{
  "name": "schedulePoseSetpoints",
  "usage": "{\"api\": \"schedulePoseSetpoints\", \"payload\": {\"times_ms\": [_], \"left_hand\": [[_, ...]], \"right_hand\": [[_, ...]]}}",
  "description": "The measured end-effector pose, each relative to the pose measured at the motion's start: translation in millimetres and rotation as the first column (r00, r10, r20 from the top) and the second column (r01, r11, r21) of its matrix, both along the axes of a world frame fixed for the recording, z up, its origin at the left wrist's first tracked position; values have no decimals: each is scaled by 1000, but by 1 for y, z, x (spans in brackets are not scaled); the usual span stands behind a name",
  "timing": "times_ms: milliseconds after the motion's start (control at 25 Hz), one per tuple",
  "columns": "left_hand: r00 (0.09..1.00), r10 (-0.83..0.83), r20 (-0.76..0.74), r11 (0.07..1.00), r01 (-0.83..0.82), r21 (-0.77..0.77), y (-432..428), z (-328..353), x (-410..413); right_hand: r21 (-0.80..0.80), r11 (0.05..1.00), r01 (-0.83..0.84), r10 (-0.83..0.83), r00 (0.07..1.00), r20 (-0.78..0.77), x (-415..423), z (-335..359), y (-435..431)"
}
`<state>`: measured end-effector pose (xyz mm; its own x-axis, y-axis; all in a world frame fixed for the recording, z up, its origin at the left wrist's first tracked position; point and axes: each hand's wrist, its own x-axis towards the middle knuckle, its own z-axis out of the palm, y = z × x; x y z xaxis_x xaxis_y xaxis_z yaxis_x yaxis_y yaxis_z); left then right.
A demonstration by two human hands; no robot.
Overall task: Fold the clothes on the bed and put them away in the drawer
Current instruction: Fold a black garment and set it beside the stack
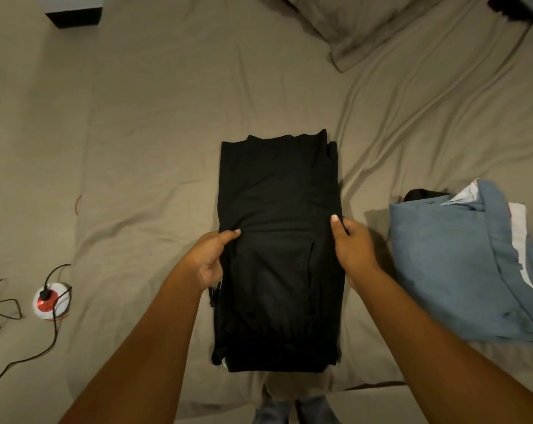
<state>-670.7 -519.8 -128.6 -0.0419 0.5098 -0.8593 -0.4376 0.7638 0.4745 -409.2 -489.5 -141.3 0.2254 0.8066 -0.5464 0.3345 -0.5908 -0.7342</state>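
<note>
A black garment [277,240], folded into a long rectangle, lies flat in the middle of the bed [155,148], its short ends pointing near and far. The left hand [211,258] grips its left edge about halfway along, thumb lying on top of the cloth and the fingers curled under the side. The right hand [352,249] holds the right edge at the same level, thumb on top and the fingers tucked down beside the fold. Both hands are thus closed narrowly on the cloth, one on each side. At the near left corner of the garment a small white tag [224,361] peeks out. To the right, apart from the black garment, sits a loose heap of clothes: a blue-grey garment [448,270] on top, a white piece [517,228] showing along its right side, and a dark piece [421,194] sticking out at its far edge. A pillow [366,29] in the same tan cloth as the sheet lies at the far right. Left of the bed, on the floor, a round white socket block [49,301] glows red, with black cables [29,358] plugged in and trailing toward the near left.
</note>
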Motion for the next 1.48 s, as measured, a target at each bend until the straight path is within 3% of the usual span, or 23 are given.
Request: {"api": "schedulePoseSetpoints", "payload": {"times_ms": [160, 240, 400, 560, 760, 880, 1080, 1280, 1480], "left_hand": [[995, -78, 69, 996, 74, 59, -6, 2, 1], [994, -84, 68, 996, 80, 47, -12, 0, 0], [997, -70, 34, 997, 69, 32, -20, -13, -6], [996, -43, -72, 999, 44, 13, -23, -23, -5], [994, -17, -110, 999, 20, 28, -24, -29, -3], [994, -10, -112, 1000, 13, 27, -25, -29, -3], [999, -5, -54, 1000, 7, 28, -28, -25, -5], [1000, -4, -30, 999, 5, 50, -28, -3, -5], [999, -25, -27, 991, 28, 132, -24, 42, -7]], "right_hand": [[142, 982, -128, 77, 944, 321, -1, 5, -9], [209, 967, -148, 55, 918, 393, -3, 3, -17], [284, 945, -163, 56, 935, 351, -14, 3, -26], [77, 982, -170, 136, 936, 324, -23, -7, -20], [-84, 996, -11, 27, 983, 184, -22, -5, 0], [-79, 997, 13, 4, 979, 205, -22, -8, 3], [-178, 953, 244, -268, 954, -131, -16, 2, 3], [-256, 957, 139, -210, 938, -277, -2, 28, 4], [3, 990, 142, -142, 989, -29, 5, 43, 0]]}}
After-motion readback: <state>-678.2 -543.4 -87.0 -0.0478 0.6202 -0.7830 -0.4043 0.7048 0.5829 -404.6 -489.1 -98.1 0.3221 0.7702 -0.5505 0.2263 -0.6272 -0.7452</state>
